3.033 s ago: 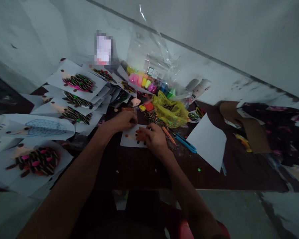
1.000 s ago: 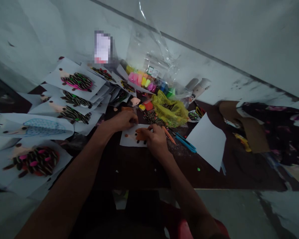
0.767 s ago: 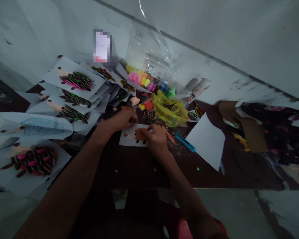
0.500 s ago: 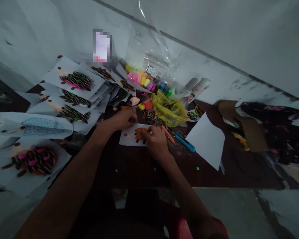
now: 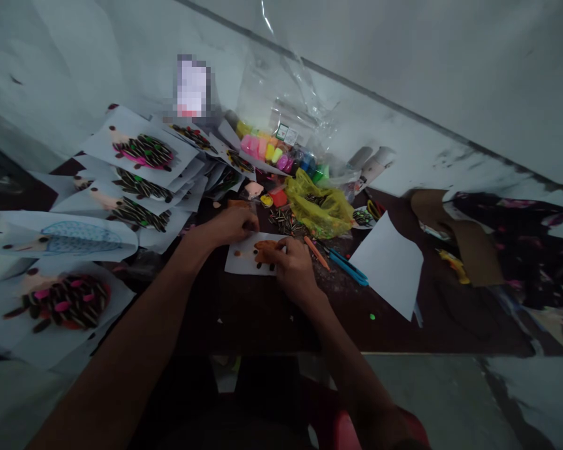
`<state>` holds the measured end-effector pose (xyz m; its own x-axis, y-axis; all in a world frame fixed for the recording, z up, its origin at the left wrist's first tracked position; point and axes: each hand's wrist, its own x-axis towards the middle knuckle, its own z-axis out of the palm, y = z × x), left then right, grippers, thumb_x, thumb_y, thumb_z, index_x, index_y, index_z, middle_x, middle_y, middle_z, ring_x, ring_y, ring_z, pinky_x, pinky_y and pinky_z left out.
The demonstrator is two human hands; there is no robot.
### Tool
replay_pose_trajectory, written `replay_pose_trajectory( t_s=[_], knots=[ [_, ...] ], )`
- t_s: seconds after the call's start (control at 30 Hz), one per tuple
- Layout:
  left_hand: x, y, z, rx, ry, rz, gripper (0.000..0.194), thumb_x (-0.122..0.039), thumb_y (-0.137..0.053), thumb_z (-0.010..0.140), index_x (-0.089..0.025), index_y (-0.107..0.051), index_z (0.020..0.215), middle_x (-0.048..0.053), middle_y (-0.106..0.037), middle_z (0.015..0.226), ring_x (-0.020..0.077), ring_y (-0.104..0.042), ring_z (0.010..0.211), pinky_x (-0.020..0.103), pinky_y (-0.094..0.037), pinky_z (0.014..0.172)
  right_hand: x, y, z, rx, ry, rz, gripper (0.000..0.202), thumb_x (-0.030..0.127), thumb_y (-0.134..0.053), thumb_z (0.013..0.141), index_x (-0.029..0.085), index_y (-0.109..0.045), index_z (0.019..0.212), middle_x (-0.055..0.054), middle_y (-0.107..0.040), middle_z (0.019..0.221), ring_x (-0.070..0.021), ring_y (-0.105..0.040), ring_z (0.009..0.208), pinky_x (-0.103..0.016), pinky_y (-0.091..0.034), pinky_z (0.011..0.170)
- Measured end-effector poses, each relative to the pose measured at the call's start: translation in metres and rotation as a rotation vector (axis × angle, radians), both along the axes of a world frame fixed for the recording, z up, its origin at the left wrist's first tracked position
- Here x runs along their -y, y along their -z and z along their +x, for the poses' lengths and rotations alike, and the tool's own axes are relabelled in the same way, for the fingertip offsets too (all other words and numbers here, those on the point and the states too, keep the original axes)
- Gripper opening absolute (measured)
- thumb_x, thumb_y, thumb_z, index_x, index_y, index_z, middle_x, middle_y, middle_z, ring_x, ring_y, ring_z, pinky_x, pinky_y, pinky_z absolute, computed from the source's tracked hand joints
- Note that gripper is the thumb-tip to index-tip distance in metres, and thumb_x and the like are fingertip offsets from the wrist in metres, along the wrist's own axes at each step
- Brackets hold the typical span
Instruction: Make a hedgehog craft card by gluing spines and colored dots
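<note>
The head view takes in a pale wall (image 5: 426, 81) at the far side and, below it, a dark brown table (image 5: 263, 322) crowded with craft things. A tall clear plastic bag (image 5: 281, 81) stands against the wall at far centre, brightly coloured packets (image 5: 263, 149) showing in its lower part. At left, paper sheets (image 5: 187, 140) lie in overlapping heaps, several bearing hedgehogs (image 5: 143, 152) with coats of striped seeds; dark floral cloth (image 5: 535, 244) is bunched at far right. A blank white sheet (image 5: 389, 265) lies right of centre, and a crumpled yellow plastic bag (image 5: 321, 209) sits left of it, farther off. Both hands meet over a small white paper (image 5: 237, 267) at the table's middle: the left hand (image 5: 234, 225) is at its far left corner, fingers curled down, while the right hand (image 5: 294, 259) covers its right end, thumb and bent fingers at an orange-brown clay patch (image 5: 265, 252) on it. In this dim light I cannot tell whether either hand is pinching anything. Just right of the right hand are blue-handled scissors (image 5: 349, 269) and a slim orange stick (image 5: 316, 253). Loose striped seeds (image 5: 284, 221) lie just beyond the paper, and a tiny green bit (image 5: 372, 317) rests near the table's near edge.
</note>
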<state>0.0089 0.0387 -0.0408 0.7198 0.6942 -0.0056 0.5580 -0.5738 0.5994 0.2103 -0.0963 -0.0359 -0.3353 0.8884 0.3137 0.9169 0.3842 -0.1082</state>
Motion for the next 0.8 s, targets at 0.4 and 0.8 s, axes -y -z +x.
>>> replay_pose_trajectory(
  t_s=[0.4, 0.8],
  knots=[
    [-0.002, 0.005, -0.001, 0.016, -0.008, 0.027, 0.029, -0.015, -0.058, 0.073, -0.019, -0.078, 0.093, 0.005, -0.077, 0.089, 0.0196, -0.067, 0.079, 0.028, -0.05, 0.073, 0.003, -0.005, 0.002, 0.095, 0.043, 0.033, 0.033, 0.009, -0.053, 0.097, 0.026, -0.076, 0.115, -0.008, -0.062, 0.102, -0.0205, -0.048, 0.088, -0.034, -0.032, 0.078],
    [0.0, 0.002, 0.001, -0.01, -0.007, 0.044, 0.027, -0.011, -0.058, 0.075, -0.019, -0.078, 0.092, 0.006, -0.077, 0.091, 0.0205, -0.068, 0.084, 0.029, -0.05, 0.074, -0.004, -0.011, -0.004, 0.101, 0.041, -0.029, 0.035, 0.014, -0.056, 0.099, 0.031, -0.073, 0.124, -0.01, -0.057, 0.112, -0.0229, -0.048, 0.097, -0.034, -0.031, 0.081]
  ],
)
